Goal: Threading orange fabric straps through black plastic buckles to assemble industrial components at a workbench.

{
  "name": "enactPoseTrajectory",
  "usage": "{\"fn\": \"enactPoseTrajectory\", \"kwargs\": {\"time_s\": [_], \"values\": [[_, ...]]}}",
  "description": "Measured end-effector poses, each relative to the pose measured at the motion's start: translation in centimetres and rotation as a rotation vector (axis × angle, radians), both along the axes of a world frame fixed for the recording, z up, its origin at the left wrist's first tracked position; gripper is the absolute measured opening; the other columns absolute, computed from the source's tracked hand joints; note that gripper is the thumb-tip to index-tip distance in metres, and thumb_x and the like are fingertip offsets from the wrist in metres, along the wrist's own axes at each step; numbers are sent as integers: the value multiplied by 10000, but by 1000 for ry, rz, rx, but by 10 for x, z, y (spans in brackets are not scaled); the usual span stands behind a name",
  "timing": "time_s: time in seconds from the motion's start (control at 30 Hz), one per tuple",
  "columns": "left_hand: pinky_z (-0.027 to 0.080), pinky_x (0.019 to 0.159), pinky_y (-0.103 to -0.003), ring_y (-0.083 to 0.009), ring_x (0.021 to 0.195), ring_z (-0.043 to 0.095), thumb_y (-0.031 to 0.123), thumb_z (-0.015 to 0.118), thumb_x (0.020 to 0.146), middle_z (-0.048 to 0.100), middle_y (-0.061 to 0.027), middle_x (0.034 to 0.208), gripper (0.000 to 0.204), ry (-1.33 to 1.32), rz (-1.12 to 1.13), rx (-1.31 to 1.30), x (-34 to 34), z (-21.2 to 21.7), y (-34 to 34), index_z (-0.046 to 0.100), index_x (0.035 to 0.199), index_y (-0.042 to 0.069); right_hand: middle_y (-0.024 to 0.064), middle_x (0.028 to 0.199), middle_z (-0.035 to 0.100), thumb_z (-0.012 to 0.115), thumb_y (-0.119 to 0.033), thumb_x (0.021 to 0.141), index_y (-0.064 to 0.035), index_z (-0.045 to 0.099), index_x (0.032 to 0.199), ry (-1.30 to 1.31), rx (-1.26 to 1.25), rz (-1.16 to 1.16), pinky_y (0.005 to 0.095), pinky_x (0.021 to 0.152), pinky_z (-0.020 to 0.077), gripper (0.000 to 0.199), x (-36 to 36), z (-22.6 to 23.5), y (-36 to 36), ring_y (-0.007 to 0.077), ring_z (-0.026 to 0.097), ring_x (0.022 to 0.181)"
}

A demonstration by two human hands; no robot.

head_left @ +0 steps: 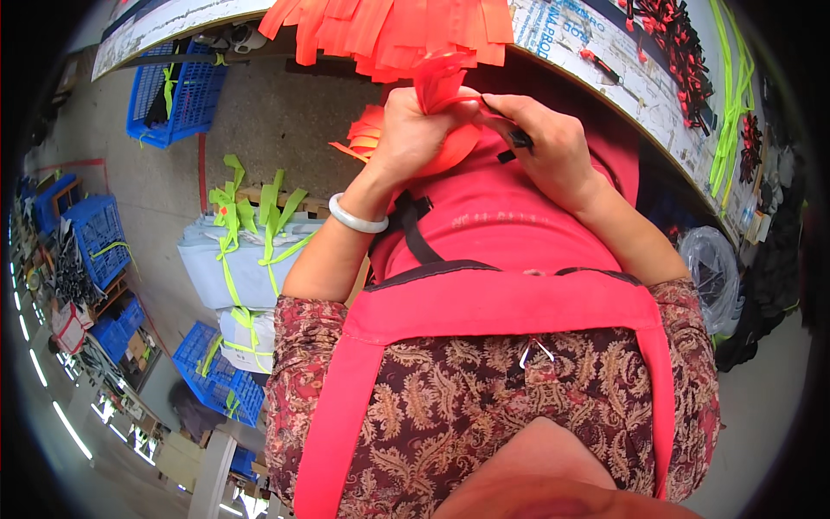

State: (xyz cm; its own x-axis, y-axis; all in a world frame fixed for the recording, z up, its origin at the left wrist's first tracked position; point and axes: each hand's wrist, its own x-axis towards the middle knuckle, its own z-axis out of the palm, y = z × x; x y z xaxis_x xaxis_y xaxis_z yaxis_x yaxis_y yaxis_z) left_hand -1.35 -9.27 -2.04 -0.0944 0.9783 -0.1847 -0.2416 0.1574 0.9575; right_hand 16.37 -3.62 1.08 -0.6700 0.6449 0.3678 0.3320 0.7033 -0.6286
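Note:
My left hand [415, 125] is closed round a bundle of flat orange-red fabric strips [439, 80], whose upper ends fan out above the fist. More orange strips [365, 137] hang below and beside it, over my pink apron [497, 203]. My right hand [546, 143] is closed beside the left, its fingertips meeting at the edge of the bundle. A small black piece [520, 138] juts out from under its fingers; its kind cannot be made out. Just beyond both hands, a thick row of orange strips [393, 30] hangs over the table's edge.
On the worktable [562, 39] lie many small black-and-red pieces [670, 52] and long yellow-green strips [733, 104]. At left stand a blue crate [186, 99] and pale bundles [229, 268] tied with yellow-green strips. A clear plastic bag [711, 272] is at right.

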Motion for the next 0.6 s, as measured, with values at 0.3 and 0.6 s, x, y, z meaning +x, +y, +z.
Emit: {"fn": "enactPoseTrajectory", "kwargs": {"time_s": [0.3,0.6], "values": [[535,761,-294,-168,812,661,-12,649,856,676,-85,874,83,-139,12,97,-16,20,9,658,930,-48,-11,769,596,703,-194,856,-45,653,912,180,-1002,-281,184,542,357,167,7,37,30,50,514,640],[518,737,-253,-129,808,645,-25,687,816,682,-54,875,96,9,-31,168,-21,54,28,674,911,-22,-47,648,485,710,-231,856,-21,664,958,528,-1429,-97,202,478,278,238,-12,12,40,36,368,517]]}}
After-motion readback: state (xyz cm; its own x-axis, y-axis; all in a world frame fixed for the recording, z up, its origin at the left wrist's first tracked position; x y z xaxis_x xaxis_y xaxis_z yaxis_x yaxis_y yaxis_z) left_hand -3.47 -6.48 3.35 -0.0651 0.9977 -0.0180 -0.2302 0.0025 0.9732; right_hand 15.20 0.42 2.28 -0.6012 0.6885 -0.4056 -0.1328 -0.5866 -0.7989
